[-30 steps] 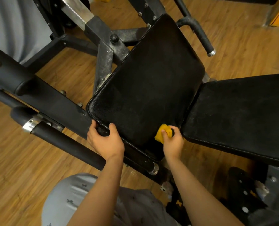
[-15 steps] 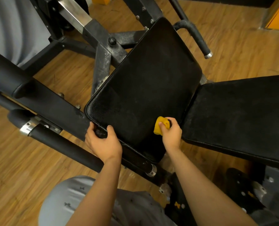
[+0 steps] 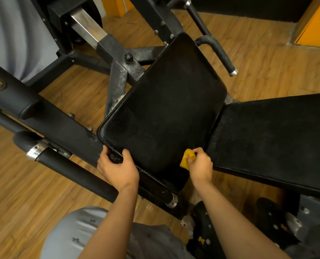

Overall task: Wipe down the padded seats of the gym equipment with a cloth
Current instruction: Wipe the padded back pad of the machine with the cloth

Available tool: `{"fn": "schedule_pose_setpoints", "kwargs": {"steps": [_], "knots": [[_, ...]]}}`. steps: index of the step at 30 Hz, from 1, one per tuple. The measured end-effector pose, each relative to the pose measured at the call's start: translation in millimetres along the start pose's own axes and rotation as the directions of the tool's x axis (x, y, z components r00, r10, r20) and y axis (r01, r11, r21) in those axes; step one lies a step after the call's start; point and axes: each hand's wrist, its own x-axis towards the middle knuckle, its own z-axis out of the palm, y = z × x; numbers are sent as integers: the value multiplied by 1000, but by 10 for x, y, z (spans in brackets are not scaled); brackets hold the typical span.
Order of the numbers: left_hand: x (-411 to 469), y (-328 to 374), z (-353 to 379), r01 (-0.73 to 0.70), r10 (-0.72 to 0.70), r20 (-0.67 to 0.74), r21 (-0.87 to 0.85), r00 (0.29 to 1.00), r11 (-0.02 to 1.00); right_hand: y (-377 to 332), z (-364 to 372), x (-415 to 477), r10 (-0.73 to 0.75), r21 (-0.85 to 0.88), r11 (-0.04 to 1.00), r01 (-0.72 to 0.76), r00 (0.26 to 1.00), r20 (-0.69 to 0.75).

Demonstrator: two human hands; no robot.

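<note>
The left hand (image 3: 118,170) gripped the near left corner of the black, grainy vinyl seat pad (image 3: 164,109), thumb on top and fingers curled under its rim. The pad was a rounded rectangle, its long axis running up and away from the person toward the far right. The right hand (image 3: 201,166) pinched a small bunched yellow cloth (image 3: 187,159) against the pad's near right edge; most unwiped surface lay up and left of those fingertips. Just right sat the second black padded bench section (image 3: 276,139), matte and dusty.
</note>
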Motion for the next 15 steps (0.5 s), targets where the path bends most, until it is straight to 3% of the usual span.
{"fn": "schedule_pose_setpoints", "kwargs": {"steps": [5, 11, 13, 15], "knots": [[1, -10, 5, -14, 14, -16, 2, 1000, 1000, -368, -88, 281, 79, 357, 933, -45, 994, -79], [26, -43, 24, -24, 23, -29, -25, 999, 999, -437, -132, 801, 339, 345, 892, -293, 937, -80], [11, -37, 32, -18, 17, -40, -12, 999, 1000, -471, -97, 743, 311, 345, 900, -266, 947, -81], [-2, -20, 32, -15, 15, -46, -2, 999, 1000, -621, -14, 573, 148, 362, 926, -103, 984, -98]]}}
